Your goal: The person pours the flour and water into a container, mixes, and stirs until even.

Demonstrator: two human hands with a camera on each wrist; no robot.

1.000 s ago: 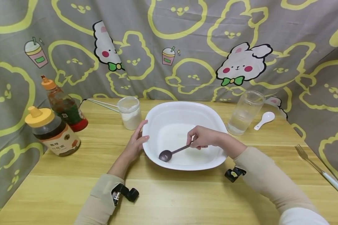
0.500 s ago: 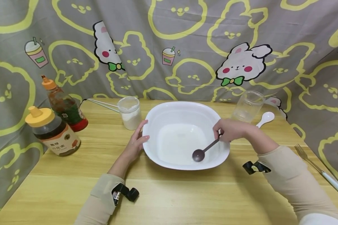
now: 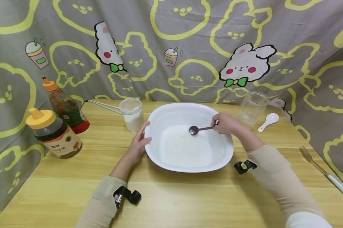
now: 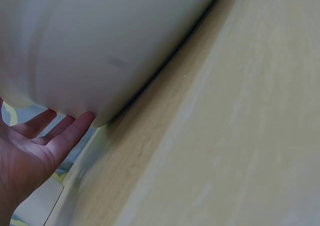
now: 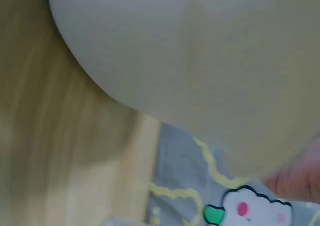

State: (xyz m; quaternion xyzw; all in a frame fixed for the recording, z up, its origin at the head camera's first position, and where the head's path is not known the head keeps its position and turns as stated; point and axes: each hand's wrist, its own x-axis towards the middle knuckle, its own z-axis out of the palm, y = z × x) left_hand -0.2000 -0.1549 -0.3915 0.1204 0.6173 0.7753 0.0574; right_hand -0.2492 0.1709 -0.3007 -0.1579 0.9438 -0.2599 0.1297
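Basin [image 3: 171, 114], white, rounded, standing on wooden table [image 3: 174, 199]. Left hand [image 3: 138, 144], gripping the basin's left rim, fingers against the outer wall. Right hand [image 3: 225, 123], pinching the handle of dark spoon [image 3: 194, 130], its bowl inside the basin's outline; whether it touches the floor of the vessel is hard to judge. Jar [image 3: 132, 122], white-filled, just beyond the left hand. Clear glass [image 3: 254, 109], right of the basin. Fork [image 3: 327, 174], far right.

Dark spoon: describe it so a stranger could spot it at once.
On the wooden table sits a big white basin. Over it, the right hand holds the dark spoon. Its brown colour and thin handle set it apart from the white spoon.
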